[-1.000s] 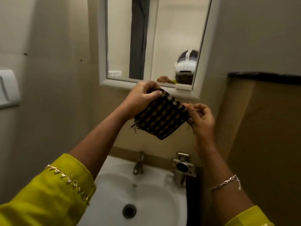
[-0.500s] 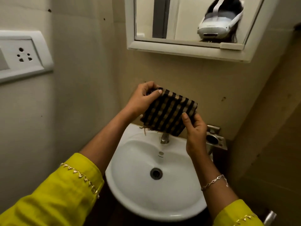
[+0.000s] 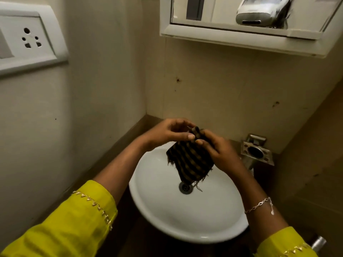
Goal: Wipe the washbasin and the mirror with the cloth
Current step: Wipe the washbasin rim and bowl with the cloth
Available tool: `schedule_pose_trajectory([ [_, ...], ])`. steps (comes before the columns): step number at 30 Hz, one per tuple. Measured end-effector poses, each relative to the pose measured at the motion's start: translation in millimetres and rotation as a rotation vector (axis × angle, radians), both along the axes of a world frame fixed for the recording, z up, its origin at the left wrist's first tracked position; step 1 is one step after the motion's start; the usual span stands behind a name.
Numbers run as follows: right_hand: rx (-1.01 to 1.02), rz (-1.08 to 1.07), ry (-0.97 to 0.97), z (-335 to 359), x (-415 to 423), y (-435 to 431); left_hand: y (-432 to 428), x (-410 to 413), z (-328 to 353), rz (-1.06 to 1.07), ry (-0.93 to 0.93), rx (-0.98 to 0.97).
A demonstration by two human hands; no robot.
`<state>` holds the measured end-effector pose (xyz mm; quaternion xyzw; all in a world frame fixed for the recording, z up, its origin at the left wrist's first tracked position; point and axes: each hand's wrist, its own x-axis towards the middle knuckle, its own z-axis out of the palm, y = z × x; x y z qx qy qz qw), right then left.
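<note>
A dark checked cloth [image 3: 191,161] with frayed edges hangs folded above the white round washbasin [image 3: 163,206]. My left hand [image 3: 167,131] pinches its top edge from the left. My right hand [image 3: 220,151] grips the same edge from the right, fingers over the cloth. The cloth's lower corner dangles just above the drain [image 3: 185,188]. The tap is hidden behind the cloth and hands. The white-framed mirror [image 3: 219,11] is on the wall at the top right, only its lower part in view.
A white socket plate [image 3: 27,39] sits on the left wall. A metal holder [image 3: 257,152] is fixed to the wall right of the basin. A metal cylinder end [image 3: 318,242] shows at the bottom right. Walls close in on both sides.
Both hands have come down with the cloth from mirror height to just over the basin. The cloth has gone from spread out to bunched at its top edge.
</note>
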<state>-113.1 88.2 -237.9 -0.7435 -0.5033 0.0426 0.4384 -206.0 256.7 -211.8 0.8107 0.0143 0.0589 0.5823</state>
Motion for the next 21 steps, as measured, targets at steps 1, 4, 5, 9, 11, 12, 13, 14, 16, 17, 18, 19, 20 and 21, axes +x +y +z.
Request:
schedule_pose_trajectory([
  [1,-0.030,0.012,-0.044,-0.5,-1.1,2.2,-1.2,0.4,-2.2,-0.033,-0.013,-0.007],
  [4,-0.068,0.025,-0.133,-2.0,-2.4,5.2,-2.1,-1.1,-7.0,-0.080,-0.078,0.027],
  [5,-0.079,0.026,-0.142,-1.9,-2.7,5.6,-1.9,-1.5,-7.7,-0.088,-0.094,0.042],
  [9,-0.047,0.012,-0.069,-4.7,-3.9,7.0,3.5,-0.1,-10.9,-0.108,-0.085,0.076],
  [11,-0.016,-0.020,0.020,-4.0,-5.6,8.0,7.1,0.9,-14.0,-0.107,-0.075,0.089],
  [12,-0.005,-0.030,0.081,-2.4,-6.3,8.2,8.5,1.3,-16.1,-0.100,-0.076,0.094],
  [13,-0.006,-0.039,0.155,-0.8,-5.7,7.6,9.6,1.6,-18.1,-0.088,-0.083,0.098],
  [14,-0.015,-0.044,0.250,-0.1,-2.9,6.5,10.9,1.9,-19.6,-0.078,-0.091,0.098],
  [16,-0.049,-0.008,0.462,-2.0,5.8,1.4,13.2,2.2,-20.8,-0.068,-0.108,0.099],
  [17,-0.044,0.033,0.559,-5.7,9.3,-1.8,14.3,2.0,-20.9,-0.065,-0.112,0.094],
  [18,-0.008,0.078,0.658,-11.3,11.6,-4.1,15.3,1.4,-21.1,-0.061,-0.114,0.078],
  [19,0.062,0.118,0.774,-19.3,12.3,-5.1,16.9,0.6,-22.4,-0.057,-0.114,0.049],
  [20,0.151,0.151,0.907,-28.3,11.1,-5.0,18.6,0.0,-24.2,-0.050,-0.115,0.011],
  [21,0.231,0.170,1.036,-38.3,8.6,-3.1,20.4,-0.6,-26.6,-0.035,-0.113,-0.029],
])
